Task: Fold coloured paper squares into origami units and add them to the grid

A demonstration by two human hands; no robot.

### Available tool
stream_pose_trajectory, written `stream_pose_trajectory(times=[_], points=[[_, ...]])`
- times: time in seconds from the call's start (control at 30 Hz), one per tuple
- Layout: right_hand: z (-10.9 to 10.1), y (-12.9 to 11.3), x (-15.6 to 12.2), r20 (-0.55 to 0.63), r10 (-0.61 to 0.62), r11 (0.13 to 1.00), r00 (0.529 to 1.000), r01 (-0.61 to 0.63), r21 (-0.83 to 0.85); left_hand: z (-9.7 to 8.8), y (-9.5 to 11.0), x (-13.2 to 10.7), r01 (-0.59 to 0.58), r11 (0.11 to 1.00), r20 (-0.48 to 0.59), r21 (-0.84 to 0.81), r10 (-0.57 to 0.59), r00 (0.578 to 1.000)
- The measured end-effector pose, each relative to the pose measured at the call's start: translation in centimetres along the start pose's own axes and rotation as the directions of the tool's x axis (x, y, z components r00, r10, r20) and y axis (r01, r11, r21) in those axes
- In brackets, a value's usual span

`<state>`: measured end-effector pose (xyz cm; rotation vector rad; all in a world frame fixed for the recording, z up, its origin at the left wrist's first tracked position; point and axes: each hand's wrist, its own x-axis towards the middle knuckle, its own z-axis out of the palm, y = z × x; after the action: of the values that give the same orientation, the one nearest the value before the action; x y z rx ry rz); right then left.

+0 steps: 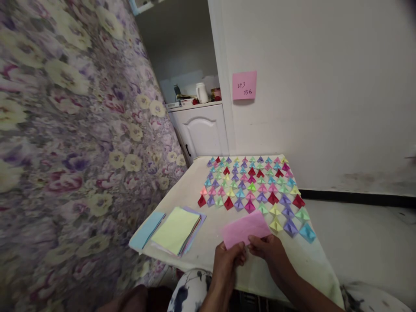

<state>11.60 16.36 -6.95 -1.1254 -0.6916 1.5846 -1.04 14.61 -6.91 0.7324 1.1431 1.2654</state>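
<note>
A pink sheet of paper (245,227) is held above the near part of the table, its shape a wide rectangle. My left hand (229,258) pinches its lower left edge between thumb and fingers. Close beside it, my right hand (264,247) grips the lower right edge, thumb on top. Beyond the sheet, rows of small folded paper pieces (238,203) in many colours cover the far right of the table. To the left lies a stack of coloured paper with a yellow sheet (177,229) on top. Next to that is a blue paper stack (147,229).
The cream-covered table (182,195) meets the white wall at its far end. A pink note (244,86) with handwriting is stuck there. A floral curtain (97,173) hangs along the left. Behind, a white cabinet (204,130) carries a white jug (202,92).
</note>
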Motion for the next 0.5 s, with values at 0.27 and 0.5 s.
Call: stream_pose_trajectory(times=[0.27,0.5], points=[[-0.1,0.9,0.0,-0.034,-0.074,0.996,0.997,0.075,0.052,1.6,-1.0,-0.8,0.061,0.931,-0.029,-0.36,-0.076,0.997],[0.1,1.5,-0.4,-0.006,-0.113,0.99,0.994,0.113,0.08,3.0,-2.3,-1.4,0.011,0.91,-0.088,-0.415,-0.052,0.995]])
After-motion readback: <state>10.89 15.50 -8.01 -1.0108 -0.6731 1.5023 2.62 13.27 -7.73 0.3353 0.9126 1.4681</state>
